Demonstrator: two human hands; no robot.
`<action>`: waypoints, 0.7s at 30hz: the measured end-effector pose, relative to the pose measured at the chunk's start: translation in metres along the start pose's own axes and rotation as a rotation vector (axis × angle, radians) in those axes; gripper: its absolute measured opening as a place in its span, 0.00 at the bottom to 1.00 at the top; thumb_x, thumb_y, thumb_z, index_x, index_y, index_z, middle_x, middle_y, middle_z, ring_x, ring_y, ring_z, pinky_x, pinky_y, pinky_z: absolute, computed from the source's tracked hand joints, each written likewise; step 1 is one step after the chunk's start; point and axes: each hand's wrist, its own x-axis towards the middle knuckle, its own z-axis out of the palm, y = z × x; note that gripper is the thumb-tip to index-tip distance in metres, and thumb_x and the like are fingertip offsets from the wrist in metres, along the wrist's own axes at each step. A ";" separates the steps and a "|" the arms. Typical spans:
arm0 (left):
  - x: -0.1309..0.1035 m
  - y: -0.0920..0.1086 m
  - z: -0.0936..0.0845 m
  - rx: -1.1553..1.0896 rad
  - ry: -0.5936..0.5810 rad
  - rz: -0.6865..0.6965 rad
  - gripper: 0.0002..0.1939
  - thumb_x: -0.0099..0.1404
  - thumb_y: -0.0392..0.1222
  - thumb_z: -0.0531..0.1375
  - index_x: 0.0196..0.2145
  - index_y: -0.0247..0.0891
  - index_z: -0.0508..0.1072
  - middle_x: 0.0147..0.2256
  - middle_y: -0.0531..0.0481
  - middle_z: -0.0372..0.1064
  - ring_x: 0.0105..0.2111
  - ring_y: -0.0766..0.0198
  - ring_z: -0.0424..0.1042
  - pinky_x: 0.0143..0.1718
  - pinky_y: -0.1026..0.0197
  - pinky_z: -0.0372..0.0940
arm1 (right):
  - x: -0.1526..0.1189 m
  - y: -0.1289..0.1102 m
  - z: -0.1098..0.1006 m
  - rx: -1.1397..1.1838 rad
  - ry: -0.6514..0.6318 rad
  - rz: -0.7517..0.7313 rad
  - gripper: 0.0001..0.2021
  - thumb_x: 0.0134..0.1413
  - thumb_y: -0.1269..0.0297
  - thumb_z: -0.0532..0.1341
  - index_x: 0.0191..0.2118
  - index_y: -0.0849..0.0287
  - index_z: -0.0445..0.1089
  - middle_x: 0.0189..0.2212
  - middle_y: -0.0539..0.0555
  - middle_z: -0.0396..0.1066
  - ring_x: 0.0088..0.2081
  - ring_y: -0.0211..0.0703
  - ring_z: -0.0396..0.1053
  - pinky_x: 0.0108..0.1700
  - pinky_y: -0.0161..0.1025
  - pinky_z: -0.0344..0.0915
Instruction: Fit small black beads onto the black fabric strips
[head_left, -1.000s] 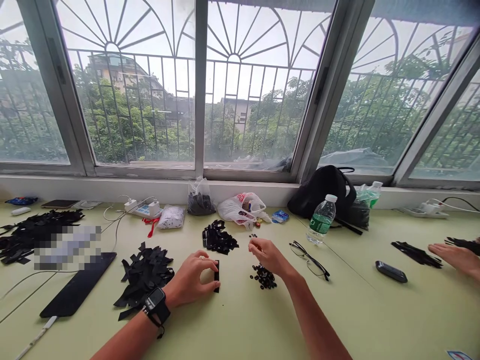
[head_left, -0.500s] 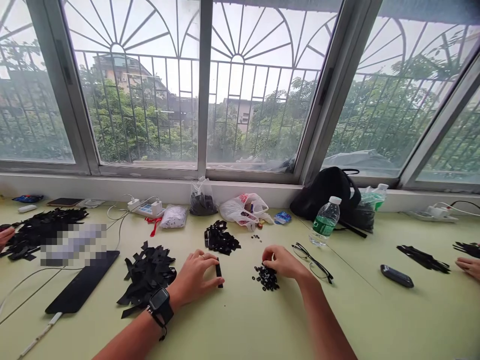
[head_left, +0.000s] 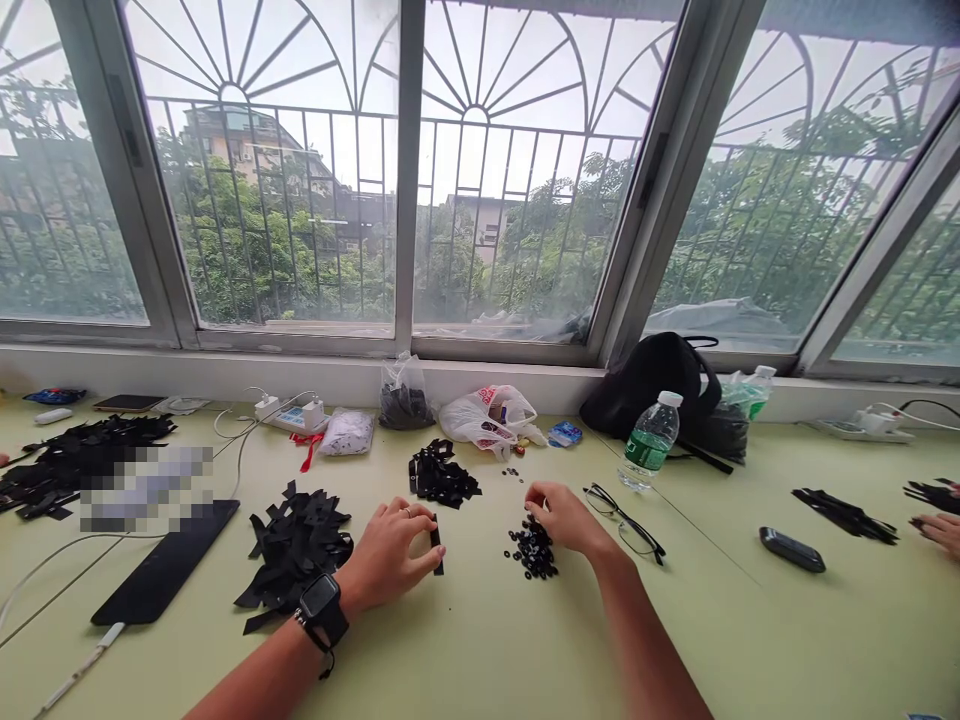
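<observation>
My left hand (head_left: 391, 552), with a dark watch on its wrist, holds a short black strip (head_left: 438, 548) upright to my view between thumb and fingers, at the table surface. My right hand (head_left: 564, 516) is at the far edge of a small heap of black ring-like pieces (head_left: 534, 552). Its fingers are bent together in a pinch, and what lies between the tips is hidden. Left of my left hand spreads a pile of black fabric-like strips (head_left: 300, 550). Beyond both hands lies a smaller pile of black strips (head_left: 442, 474), some showing light dots.
Eyeglasses (head_left: 624, 524) and a water bottle (head_left: 651, 442) stand near my right hand. Further left lie a black phone-like slab (head_left: 166, 565) with a cable and more strips (head_left: 90, 455). Bags (head_left: 491, 420) line the window. Another person's hand (head_left: 941, 530) shows at the right edge.
My right hand has shifted very slightly up and away over the heap. My left hand stays on the strip. The other people's hands at both edges have moved a little.
</observation>
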 end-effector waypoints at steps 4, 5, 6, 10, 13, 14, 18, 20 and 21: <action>-0.001 0.000 0.001 -0.025 0.010 0.013 0.14 0.59 0.50 0.68 0.43 0.47 0.79 0.49 0.49 0.76 0.48 0.48 0.68 0.51 0.48 0.60 | 0.003 -0.014 0.002 -0.026 0.203 -0.086 0.07 0.57 0.63 0.56 0.34 0.57 0.70 0.30 0.54 0.74 0.33 0.46 0.70 0.37 0.39 0.61; -0.002 -0.001 0.000 -0.030 0.012 0.013 0.15 0.59 0.50 0.68 0.43 0.47 0.79 0.49 0.49 0.76 0.48 0.48 0.68 0.51 0.47 0.61 | 0.004 -0.019 0.003 -0.002 0.223 -0.113 0.08 0.58 0.62 0.55 0.33 0.57 0.68 0.30 0.54 0.73 0.32 0.46 0.69 0.36 0.39 0.61; -0.002 -0.001 0.000 -0.036 0.014 0.013 0.15 0.59 0.50 0.68 0.43 0.47 0.79 0.49 0.49 0.76 0.48 0.48 0.68 0.51 0.47 0.61 | 0.004 -0.024 0.005 0.032 0.234 -0.138 0.08 0.59 0.61 0.54 0.32 0.57 0.67 0.29 0.54 0.72 0.31 0.46 0.69 0.36 0.39 0.61; -0.001 -0.001 -0.001 -0.042 0.014 0.013 0.16 0.58 0.51 0.68 0.44 0.47 0.78 0.49 0.48 0.76 0.48 0.47 0.68 0.50 0.48 0.62 | 0.003 -0.045 0.014 0.208 0.209 -0.195 0.10 0.62 0.58 0.53 0.34 0.57 0.64 0.28 0.54 0.71 0.30 0.45 0.68 0.34 0.39 0.63; -0.001 -0.001 -0.001 -0.031 0.004 0.014 0.17 0.58 0.52 0.69 0.44 0.48 0.78 0.49 0.49 0.76 0.49 0.47 0.68 0.50 0.48 0.62 | 0.001 -0.058 0.023 0.305 0.166 -0.201 0.10 0.63 0.57 0.54 0.36 0.57 0.65 0.29 0.54 0.72 0.30 0.44 0.68 0.34 0.38 0.64; -0.001 -0.001 -0.001 -0.027 0.002 0.013 0.18 0.57 0.53 0.69 0.45 0.48 0.78 0.49 0.49 0.75 0.49 0.47 0.68 0.50 0.48 0.62 | 0.000 -0.062 0.026 0.323 0.162 -0.205 0.09 0.63 0.57 0.54 0.38 0.57 0.66 0.29 0.53 0.72 0.30 0.44 0.68 0.33 0.38 0.64; 0.000 -0.001 -0.001 -0.019 -0.001 0.011 0.22 0.54 0.56 0.70 0.45 0.48 0.78 0.50 0.49 0.75 0.49 0.47 0.68 0.51 0.48 0.62 | -0.003 -0.076 0.043 0.310 0.130 -0.263 0.10 0.62 0.62 0.53 0.38 0.58 0.71 0.27 0.52 0.71 0.28 0.42 0.66 0.31 0.36 0.62; 0.000 -0.002 0.000 -0.022 -0.002 0.011 0.23 0.54 0.57 0.71 0.46 0.48 0.78 0.50 0.49 0.75 0.49 0.47 0.69 0.51 0.48 0.62 | -0.004 -0.083 0.052 0.298 0.096 -0.288 0.11 0.61 0.64 0.53 0.36 0.59 0.73 0.27 0.52 0.72 0.29 0.42 0.67 0.32 0.36 0.62; 0.000 -0.002 0.000 -0.023 -0.001 0.012 0.24 0.53 0.57 0.71 0.46 0.48 0.78 0.50 0.49 0.75 0.49 0.47 0.69 0.51 0.48 0.62 | -0.005 -0.086 0.056 0.303 0.081 -0.296 0.11 0.60 0.66 0.54 0.35 0.59 0.74 0.28 0.52 0.73 0.30 0.42 0.68 0.33 0.36 0.63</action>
